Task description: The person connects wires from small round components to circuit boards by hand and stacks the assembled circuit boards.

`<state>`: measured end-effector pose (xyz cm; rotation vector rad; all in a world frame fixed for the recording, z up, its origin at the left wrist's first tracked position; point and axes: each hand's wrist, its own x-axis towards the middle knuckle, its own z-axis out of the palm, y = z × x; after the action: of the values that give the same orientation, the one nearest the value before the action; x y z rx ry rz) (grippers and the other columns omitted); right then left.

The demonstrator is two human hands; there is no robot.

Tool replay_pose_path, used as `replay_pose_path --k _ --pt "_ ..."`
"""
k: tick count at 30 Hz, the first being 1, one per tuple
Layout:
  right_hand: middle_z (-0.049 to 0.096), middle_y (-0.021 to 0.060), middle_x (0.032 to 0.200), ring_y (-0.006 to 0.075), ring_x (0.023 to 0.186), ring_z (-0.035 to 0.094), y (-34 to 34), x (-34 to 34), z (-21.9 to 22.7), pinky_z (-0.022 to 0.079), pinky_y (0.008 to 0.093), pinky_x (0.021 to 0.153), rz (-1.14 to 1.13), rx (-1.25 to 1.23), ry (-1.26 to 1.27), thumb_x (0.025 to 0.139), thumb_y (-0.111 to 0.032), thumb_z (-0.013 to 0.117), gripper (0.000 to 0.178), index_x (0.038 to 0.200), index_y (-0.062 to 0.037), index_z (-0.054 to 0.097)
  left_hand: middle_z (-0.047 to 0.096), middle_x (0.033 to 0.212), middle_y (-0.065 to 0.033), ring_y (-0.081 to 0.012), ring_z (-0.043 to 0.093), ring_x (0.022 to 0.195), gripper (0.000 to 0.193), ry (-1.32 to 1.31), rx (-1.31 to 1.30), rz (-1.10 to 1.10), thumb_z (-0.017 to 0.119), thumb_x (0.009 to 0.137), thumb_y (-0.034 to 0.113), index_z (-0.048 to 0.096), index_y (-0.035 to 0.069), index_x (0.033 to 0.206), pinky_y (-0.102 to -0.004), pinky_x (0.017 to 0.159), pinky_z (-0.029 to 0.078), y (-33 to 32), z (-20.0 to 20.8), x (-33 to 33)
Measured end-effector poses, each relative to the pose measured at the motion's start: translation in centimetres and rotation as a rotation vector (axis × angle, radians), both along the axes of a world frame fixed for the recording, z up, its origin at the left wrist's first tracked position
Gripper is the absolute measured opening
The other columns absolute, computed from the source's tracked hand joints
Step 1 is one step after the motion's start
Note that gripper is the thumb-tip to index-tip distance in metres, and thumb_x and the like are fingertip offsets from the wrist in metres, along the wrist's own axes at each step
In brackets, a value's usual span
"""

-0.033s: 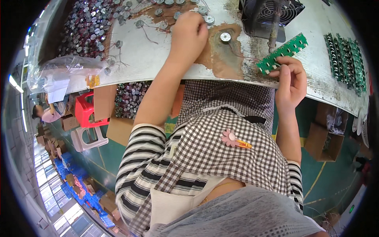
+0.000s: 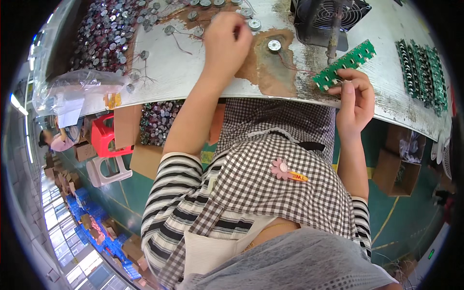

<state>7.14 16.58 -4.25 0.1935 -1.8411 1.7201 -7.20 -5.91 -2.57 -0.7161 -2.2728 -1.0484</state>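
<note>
My right hand (image 2: 356,99) grips a long green circuit board (image 2: 345,65) by its lower edge, thumb below and fingers curled. Small pale parts line that board in a row. From its left end, thin red wires lead to a small round motor (image 2: 274,46) with a white face, lying on a brown stained patch of the table. My left hand (image 2: 226,46) is closed over the far middle of the table, among small silvery motors. Its fingertips are hidden, so what they hold does not show. Another round motor (image 2: 254,24) lies just right of it.
A heap of motors (image 2: 104,36) fills the far left beside a clear plastic bag (image 2: 79,87). Behind the board stand a black fan (image 2: 333,17) and a metal post (image 2: 334,36). Several green boards (image 2: 423,77) lie in rows at right. Below are a red stool (image 2: 104,136) and cardboard boxes (image 2: 397,171).
My left hand has shifted slightly to the left, still closed. My right hand and the board stay nearly the same.
</note>
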Motion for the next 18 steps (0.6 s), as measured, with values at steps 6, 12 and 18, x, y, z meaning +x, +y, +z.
replay_pose_path --k 6,12,18 --pt "0.057 0.0185 0.106 0.0123 0.073 0.059 -0.3 0.0 0.4 0.052 0.0226 0.064 0.006 0.060 -0.006 0.086 0.006 0.053 0.003 0.089 0.0044 0.052 0.061 0.072 -0.0001 -0.0046 0.053 0.061 0.009 -0.846 0.628 -0.425 0.062 0.087 0.010 0.062 0.002 0.093 -0.0193 0.052 0.041 0.5 3.6 4.9" --pt "0.062 0.0144 0.096 0.0116 0.066 0.059 -0.7 -0.1 0.7 0.050 0.0215 0.058 -0.091 0.302 0.047 0.078 0.007 0.065 0.010 0.084 0.0033 0.059 0.059 0.070 0.0020 -0.0027 0.050 0.058 0.015 -1.229 0.619 -0.540 0.068 0.085 0.011 0.062 0.000 0.092 -0.0176 0.050 0.039 3.6 2.6 7.9" --pt "0.062 0.0161 0.095 0.0125 0.068 0.059 -0.6 0.1 1.1 0.051 0.0216 0.059 -0.082 0.213 0.041 0.078 0.007 0.062 0.008 0.082 0.0040 0.056 0.059 0.070 0.0013 -0.0030 0.050 0.059 0.012 -1.048 0.555 -0.477 0.068 0.083 0.010 0.062 -0.001 0.084 -0.0186 0.051 0.039 5.2 1.8 8.1"
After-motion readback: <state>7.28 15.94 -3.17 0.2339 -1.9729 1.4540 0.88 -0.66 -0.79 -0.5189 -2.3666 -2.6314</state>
